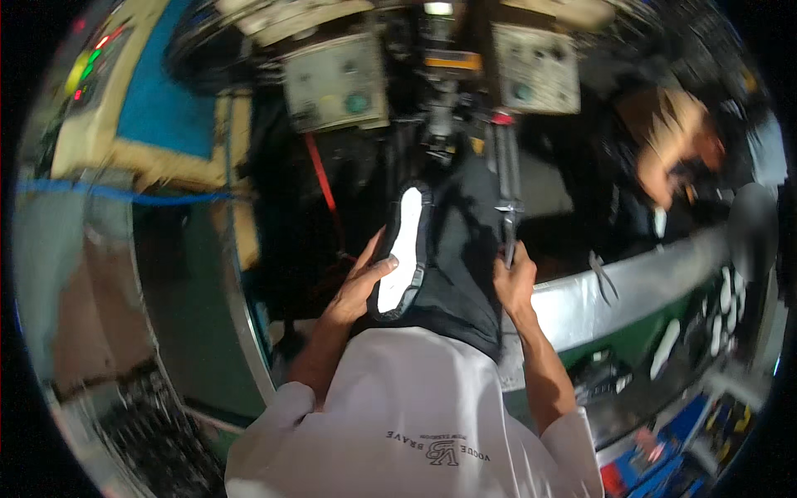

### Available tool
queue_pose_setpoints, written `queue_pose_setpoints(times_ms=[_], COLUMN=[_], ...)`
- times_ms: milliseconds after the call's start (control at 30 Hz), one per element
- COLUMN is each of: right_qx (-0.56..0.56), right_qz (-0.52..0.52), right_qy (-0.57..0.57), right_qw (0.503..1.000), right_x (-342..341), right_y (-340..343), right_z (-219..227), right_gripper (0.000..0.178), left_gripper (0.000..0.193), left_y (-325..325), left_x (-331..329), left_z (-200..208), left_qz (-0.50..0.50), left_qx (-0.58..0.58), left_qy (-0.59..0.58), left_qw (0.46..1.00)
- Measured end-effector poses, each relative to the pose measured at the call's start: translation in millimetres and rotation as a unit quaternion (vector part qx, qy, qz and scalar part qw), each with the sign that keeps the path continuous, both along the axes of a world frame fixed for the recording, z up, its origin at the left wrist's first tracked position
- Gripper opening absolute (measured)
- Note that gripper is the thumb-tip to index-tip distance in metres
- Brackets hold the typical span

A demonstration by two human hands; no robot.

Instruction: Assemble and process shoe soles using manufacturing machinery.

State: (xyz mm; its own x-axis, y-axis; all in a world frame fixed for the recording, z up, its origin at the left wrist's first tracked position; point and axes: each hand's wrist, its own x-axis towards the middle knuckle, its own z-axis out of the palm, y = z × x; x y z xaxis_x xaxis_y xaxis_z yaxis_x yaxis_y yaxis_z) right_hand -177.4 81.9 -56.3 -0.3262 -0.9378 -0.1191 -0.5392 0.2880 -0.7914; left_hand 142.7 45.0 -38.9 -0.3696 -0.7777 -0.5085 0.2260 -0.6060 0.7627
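Observation:
My left hand (363, 282) grips a black shoe upper (404, 245) with its white sole side turned up. The thumb presses on the white bottom, and the fingers wrap round the black edge underneath. The upper lies lengthwise over my dark-trousered lap, toe pointing away. To its right, my right hand (516, 278) is closed round the handles of metal pincers (509, 217), whose head points away from me. The pincers and the upper are apart.
A machine with two pale control boxes (335, 80) stands ahead. Another pair of pliers (603, 278) lies on a metal ledge at right, beyond which are several white-soled pieces (665, 349). Another person's blurred arm (664, 158) reaches in at far right. A blue-topped bench (168, 91) stands at left.

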Motion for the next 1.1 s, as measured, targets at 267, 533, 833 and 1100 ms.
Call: queue_pose_setpoints(times_ms=[267,533,833,1100], right_qx=[0.066,0.089,0.098,0.122], right_qz=[0.033,0.030,-0.279,-0.425], right_qy=[0.044,0.019,-0.097,0.006], right_qw=[0.996,0.995,0.950,0.897], right_x=[7,17,-36,-66], right_y=[0,-8,81,175], right_z=[-50,-59,-123,-122], right_gripper=[0.028,0.022,0.030,0.051], left_gripper=[0.084,0.067,0.041,0.032], left_y=[49,-15,-150,-20], left_x=[209,471,127,-234], left_z=[-20,-41,-168,-69], left_qz=[0.365,0.199,-0.061,-0.342], left_qx=[0.226,-0.131,-0.233,-0.505], left_qy=[-0.268,-0.770,-0.258,-0.120], left_qw=[0.863,0.591,0.936,0.783])
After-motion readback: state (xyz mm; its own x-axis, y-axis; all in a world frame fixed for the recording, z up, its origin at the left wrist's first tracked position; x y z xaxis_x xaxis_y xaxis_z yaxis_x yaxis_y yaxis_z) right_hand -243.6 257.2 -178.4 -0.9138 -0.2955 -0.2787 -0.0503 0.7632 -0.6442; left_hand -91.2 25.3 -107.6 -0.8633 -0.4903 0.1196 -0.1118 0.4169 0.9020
